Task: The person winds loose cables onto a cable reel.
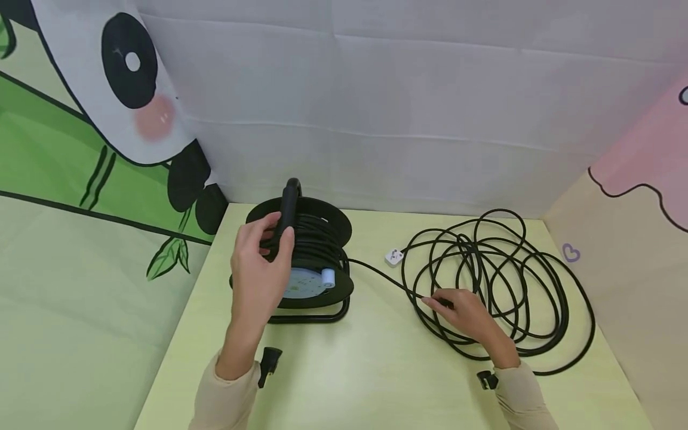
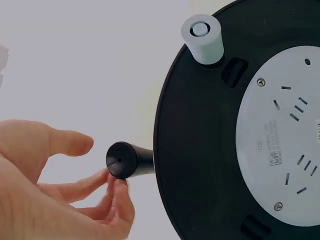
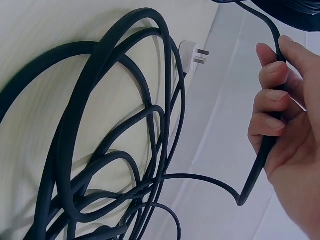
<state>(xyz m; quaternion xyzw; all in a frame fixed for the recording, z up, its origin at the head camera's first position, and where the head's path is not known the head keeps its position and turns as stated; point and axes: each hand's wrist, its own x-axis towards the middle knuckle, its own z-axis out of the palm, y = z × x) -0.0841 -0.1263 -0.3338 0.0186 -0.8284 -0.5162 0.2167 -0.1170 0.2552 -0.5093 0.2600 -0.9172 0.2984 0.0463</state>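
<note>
A black cable reel (image 1: pixel 337 227), partly wound with black cable, stands at the back left of the table. My left hand (image 1: pixel 252 272) is at its black carrying handle (image 1: pixel 289 206). In the left wrist view its fingertips touch the underside of the handle (image 2: pixel 122 161), and the thumb stands apart. A pale socket plate (image 2: pixel 280 135) and a pale grey knob (image 2: pixel 206 45) show on the reel's side. To the right, my right hand (image 3: pixel 295 125) grips the cable (image 1: pixel 373 269), its fingers curled round it. From there the cable runs to the reel.
Loose loops of cable (image 1: pixel 561 304) spread over the right side of the table (image 1: pixel 376 376). A white plug (image 1: pixel 394 257) lies at their left edge. A white cloth backdrop (image 1: pixel 403 119) rises behind, with printed panels on both sides.
</note>
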